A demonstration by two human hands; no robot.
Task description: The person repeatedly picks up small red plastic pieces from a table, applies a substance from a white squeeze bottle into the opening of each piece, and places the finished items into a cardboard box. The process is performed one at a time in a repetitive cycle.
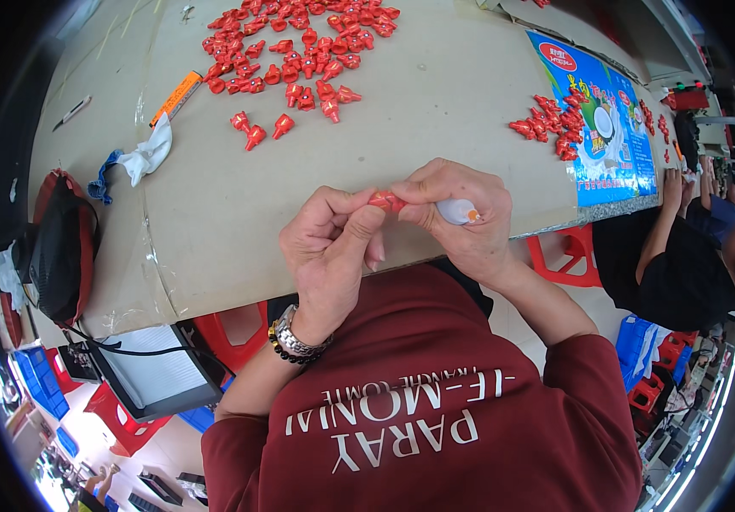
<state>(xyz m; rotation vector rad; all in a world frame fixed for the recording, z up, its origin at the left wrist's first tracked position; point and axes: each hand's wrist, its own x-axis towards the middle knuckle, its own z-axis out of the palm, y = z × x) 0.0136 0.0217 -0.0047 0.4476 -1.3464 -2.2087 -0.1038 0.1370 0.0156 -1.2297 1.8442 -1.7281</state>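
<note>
Between the fingertips of both hands sits a small red plastic part (386, 201), mostly covered by the fingers. My left hand (331, 243) pinches its left end; a metal watch and a dark beaded bracelet circle that wrist. With thumb and forefinger my right hand (461, 209) grips the other end. Tucked in the right palm is a small whitish squeeze bottle (456, 212) with an orange tip. Beyond the hands, several similar red parts (299, 60) lie in a loose heap, with a few apart from it (255, 135). More red parts (551, 124) lie to the right.
A blue printed cardboard sheet (594, 128) lies at right on the table (214, 222). At left are a white cloth (145, 154), an orange box (177, 96), a pen (72, 112) and a dark red bag (62, 247). A co-worker (666, 256) sits at right, near a red stool (565, 256).
</note>
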